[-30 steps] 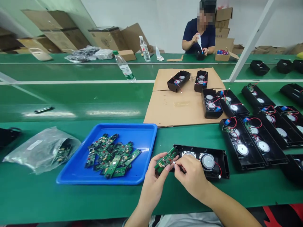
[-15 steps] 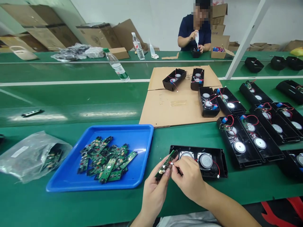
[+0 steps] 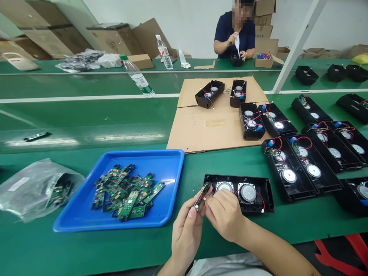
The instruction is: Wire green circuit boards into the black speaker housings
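Note:
My left hand [image 3: 186,226] grips a narrow green circuit board [image 3: 202,194] by its edges, tilted up between thumb and fingers. Against the board's face, my right hand [image 3: 225,212] pinches a small wire connector [image 3: 204,198] with a bit of red showing; the fingers mostly cover it. Just beyond both hands lies an open black speaker housing [image 3: 267,191] with two round speakers [image 3: 247,193] in it. A red wire with a white plug [image 3: 262,210] hangs at its right end. To the left, a blue tray [image 3: 174,184] bears a heap of similar circuit boards [image 3: 126,195].
A plastic bag of boards [image 3: 34,188] lies at far left. Several wired speaker housings [image 3: 299,168] stand at right, others on a cardboard sheet [image 3: 198,126]. A water bottle [image 3: 139,78] and a slanted white post [image 3: 296,50] are beyond. A co-worker [image 3: 222,36] sits across, holding a white bottle.
My left hand has turned the circuit board more edge-on, and my right fingers stay pressed close to it. The whole view has shifted slightly. Across the table, the co-worker's white bottle is tilted differently.

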`<state>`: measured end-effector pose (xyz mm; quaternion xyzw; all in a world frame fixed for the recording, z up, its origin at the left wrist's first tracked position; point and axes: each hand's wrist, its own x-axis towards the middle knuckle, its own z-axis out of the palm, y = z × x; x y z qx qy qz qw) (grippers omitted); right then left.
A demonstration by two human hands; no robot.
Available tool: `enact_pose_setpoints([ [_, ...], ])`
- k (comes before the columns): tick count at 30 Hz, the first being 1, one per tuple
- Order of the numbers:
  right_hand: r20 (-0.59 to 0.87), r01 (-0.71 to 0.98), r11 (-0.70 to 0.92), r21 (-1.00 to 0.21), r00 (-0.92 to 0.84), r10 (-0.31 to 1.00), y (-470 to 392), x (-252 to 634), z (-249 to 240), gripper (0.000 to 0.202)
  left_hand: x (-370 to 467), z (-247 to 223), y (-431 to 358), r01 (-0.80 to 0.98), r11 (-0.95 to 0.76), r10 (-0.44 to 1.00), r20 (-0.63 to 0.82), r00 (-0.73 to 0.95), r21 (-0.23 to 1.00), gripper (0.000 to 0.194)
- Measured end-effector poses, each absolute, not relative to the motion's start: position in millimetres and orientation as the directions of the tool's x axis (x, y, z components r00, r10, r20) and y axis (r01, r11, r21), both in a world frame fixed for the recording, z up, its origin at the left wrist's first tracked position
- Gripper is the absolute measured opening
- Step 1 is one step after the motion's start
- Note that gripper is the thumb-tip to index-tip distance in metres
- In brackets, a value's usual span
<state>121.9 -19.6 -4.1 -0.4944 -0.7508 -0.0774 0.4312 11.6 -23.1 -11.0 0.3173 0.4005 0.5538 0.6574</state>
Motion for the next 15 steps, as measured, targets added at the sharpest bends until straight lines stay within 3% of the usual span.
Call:
enact_pose_setpoints([
  [6, 0.735, 0.778, 0.572, -0.261, -0.224, 0.640, -18, 129, 3, 0.042, 7, -11, -25, -0.434, 0.205, 0.978, -0.171, 0.117, 0.877, 0.030],
  [13, 0.730, 0.749, 0.593, -0.297, -0.222, 0.647, -16, 134, 0, 0.043, 10, -15, -25, -0.440, 0.190, 0.982, -0.158, 0.107, 0.878, 0.028],
  [15, 0.724, 0.760, 0.584, -0.285, -0.228, 0.651, -15, 134, -2, 0.043, 4, -15, -19, -0.368, 0.198, 0.980, -0.171, 0.105, 0.908, 0.028],
])
